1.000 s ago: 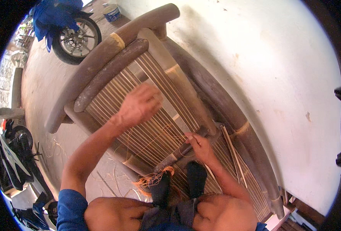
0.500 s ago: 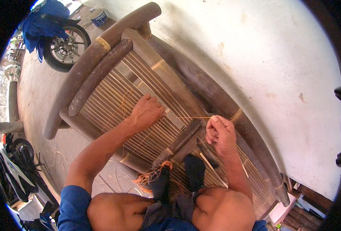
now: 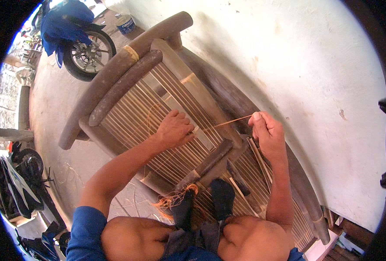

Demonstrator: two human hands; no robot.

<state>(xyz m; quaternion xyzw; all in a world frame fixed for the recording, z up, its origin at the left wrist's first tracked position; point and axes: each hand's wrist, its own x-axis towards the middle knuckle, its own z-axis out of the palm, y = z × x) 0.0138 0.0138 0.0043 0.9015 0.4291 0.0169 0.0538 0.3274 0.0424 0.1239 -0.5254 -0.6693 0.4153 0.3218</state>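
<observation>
A large brown bamboo bench (image 3: 99, 111) with rows of thin slats (image 3: 127, 108) lies under both hands. My left hand (image 3: 175, 129) rests on the slats with its fingers curled under; whatever its fingertips grip is hidden. A thin orange-brown strand (image 3: 228, 123) runs taut from the slats beside it up to my right hand (image 3: 268, 132). Thumb and fingers of that hand pinch the strand's end, raised above the bench's right side. Another loop of yellowish strand (image 3: 149, 116) lies loosely over the slats left of my left hand.
By my feet (image 3: 222, 195) lie a bundle of orange strands (image 3: 175, 201), a dark flat tool (image 3: 238, 177) and pale bamboo strips (image 3: 259, 158). A white wall (image 3: 315, 87) stands at the right. A motorcycle wheel (image 3: 90, 56) and a paint bucket (image 3: 125, 25) are beyond the bench.
My right hand has moved up and to the right, drawing the strand into a rising slant. My left hand stays at nearly the same slats. The whole view has shifted slightly.
</observation>
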